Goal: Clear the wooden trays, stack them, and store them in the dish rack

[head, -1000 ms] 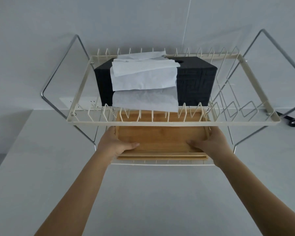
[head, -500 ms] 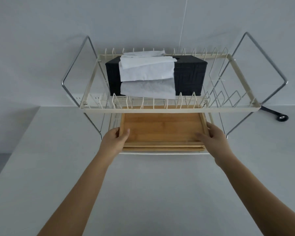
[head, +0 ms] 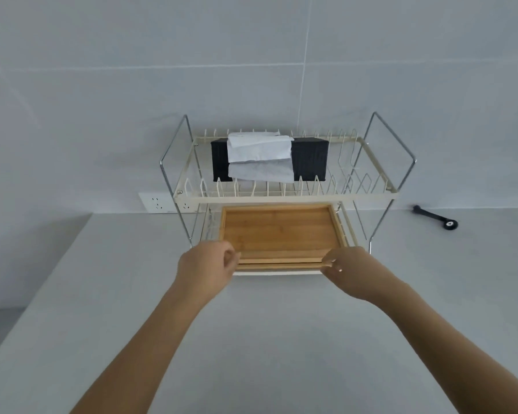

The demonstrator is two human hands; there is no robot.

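Note:
Stacked wooden trays (head: 277, 231) lie flat on the lower shelf of the cream wire dish rack (head: 284, 200), under its upper tier. My left hand (head: 208, 262) is at the stack's front left corner, fingers curled, with thumb and fingertips against the edge. At the front right corner, my right hand (head: 349, 265) pinches the edge with its fingertips. The stack's front edge sticks out slightly over the rack's lower front rail.
A black tissue box (head: 310, 161) with white tissue draped over it sits on the rack's upper tier. The rack stands on a grey counter (head: 257, 339) against a tiled wall. A black tool (head: 434, 218) lies at the right, and a wall socket (head: 157, 202) is left of the rack.
My view has pulled back from the rack. Both hands slid from the trays' sides to their front corners, and the fingers have curled in.

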